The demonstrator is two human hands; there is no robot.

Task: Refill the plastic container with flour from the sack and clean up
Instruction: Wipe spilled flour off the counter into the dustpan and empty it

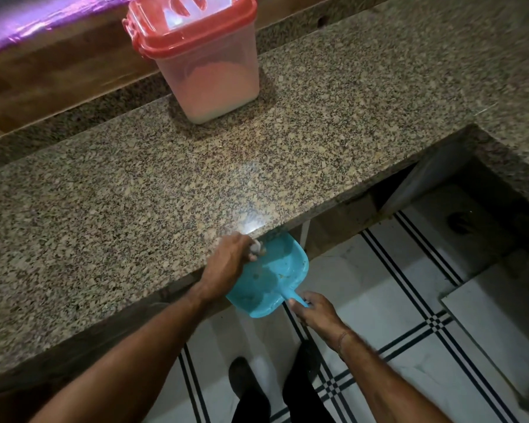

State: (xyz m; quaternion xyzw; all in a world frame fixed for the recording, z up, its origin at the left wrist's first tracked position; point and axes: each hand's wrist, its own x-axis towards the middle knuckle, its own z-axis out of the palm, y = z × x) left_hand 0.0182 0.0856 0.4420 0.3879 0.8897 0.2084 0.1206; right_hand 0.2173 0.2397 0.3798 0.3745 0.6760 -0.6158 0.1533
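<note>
A clear plastic container [209,74] with a red lid stands closed at the back of the granite counter [135,193], flour showing through its walls. My right hand [316,311] grips the handle of a blue dustpan [269,279] held just under the counter's front edge. My left hand [229,261] is at that edge, fingers closed on a small pale wad, perhaps a cloth, over the pan's mouth. Specks of flour lie in the pan. The sack is out of view.
A wooden ledge [43,77] with a purple strip runs behind the counter. To the right the counter has a cut-out [458,190] open to a dark space below. White floor tiles [394,300] with black lines lie underfoot, where my shoes [248,389] stand.
</note>
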